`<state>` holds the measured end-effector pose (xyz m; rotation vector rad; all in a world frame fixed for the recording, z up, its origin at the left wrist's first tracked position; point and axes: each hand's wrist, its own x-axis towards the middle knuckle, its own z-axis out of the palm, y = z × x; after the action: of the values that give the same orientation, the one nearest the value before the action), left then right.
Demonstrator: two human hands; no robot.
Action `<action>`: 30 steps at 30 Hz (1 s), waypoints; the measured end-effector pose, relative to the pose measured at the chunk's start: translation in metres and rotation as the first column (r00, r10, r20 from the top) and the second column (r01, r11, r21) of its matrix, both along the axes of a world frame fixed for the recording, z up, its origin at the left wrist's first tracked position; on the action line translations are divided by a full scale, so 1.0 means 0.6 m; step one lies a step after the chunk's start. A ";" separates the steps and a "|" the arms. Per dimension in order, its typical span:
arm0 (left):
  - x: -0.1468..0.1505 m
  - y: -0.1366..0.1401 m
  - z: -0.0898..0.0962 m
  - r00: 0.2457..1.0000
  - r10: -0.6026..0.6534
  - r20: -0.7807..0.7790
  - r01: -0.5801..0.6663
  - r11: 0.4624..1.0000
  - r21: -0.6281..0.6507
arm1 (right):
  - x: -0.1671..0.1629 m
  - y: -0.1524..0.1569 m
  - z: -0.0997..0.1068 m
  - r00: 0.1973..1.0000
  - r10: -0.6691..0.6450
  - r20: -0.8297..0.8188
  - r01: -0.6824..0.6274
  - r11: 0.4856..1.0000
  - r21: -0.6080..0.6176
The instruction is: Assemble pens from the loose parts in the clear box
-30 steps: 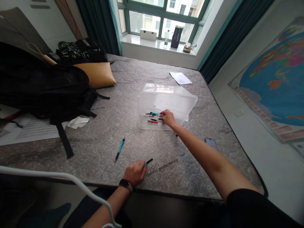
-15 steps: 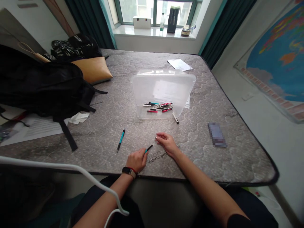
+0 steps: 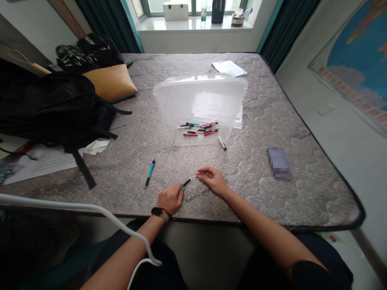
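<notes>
Near the edge of the grey mattress (image 3: pixel 254 189), I see the person's left hand (image 3: pixel 171 198) closed round a teal-and-black pen (image 3: pixel 186 183), its tip angled toward the right hand (image 3: pixel 213 180), whose fingertips pinch a piece too small to make out. Another teal pen (image 3: pixel 149 174) lies left of them, and beyond, a clear plastic box (image 3: pixel 169 102) holds a loose pile of pens (image 3: pixel 202 129).

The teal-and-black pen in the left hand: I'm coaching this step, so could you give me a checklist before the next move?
1. Left hand holding the teal-and-black pen: ok.
2. Right hand near that pen's far end: ok.
3. Anything held in the right hand: cannot tell, too small.
4. White pen wholly inside the clear box: not ok, black end beyond the edge.
5. Phone apart from both hands: ok.
</notes>
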<state>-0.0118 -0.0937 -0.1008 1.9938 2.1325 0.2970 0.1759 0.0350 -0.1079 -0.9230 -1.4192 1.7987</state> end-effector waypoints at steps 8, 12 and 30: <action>0.000 -0.001 -0.003 0.999 -0.026 -0.027 0.025 1.000 -0.013 | -0.003 -0.006 -0.001 0.998 0.039 0.044 -0.040 0.999 0.031; 0.002 0.000 0.001 0.999 -0.029 -0.032 0.029 1.000 -0.001 | 0.001 -0.010 0.000 0.999 0.022 0.048 -0.024 0.999 0.042; -0.001 -0.002 0.001 0.991 -0.119 -0.067 0.119 0.993 0.002 | 0.039 -0.030 -0.008 0.996 -0.010 0.085 0.012 1.000 -0.024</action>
<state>-0.0121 -0.0950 -0.1004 2.1529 2.0418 0.2198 0.1994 0.0168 -0.1127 -1.0284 -1.4444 1.7912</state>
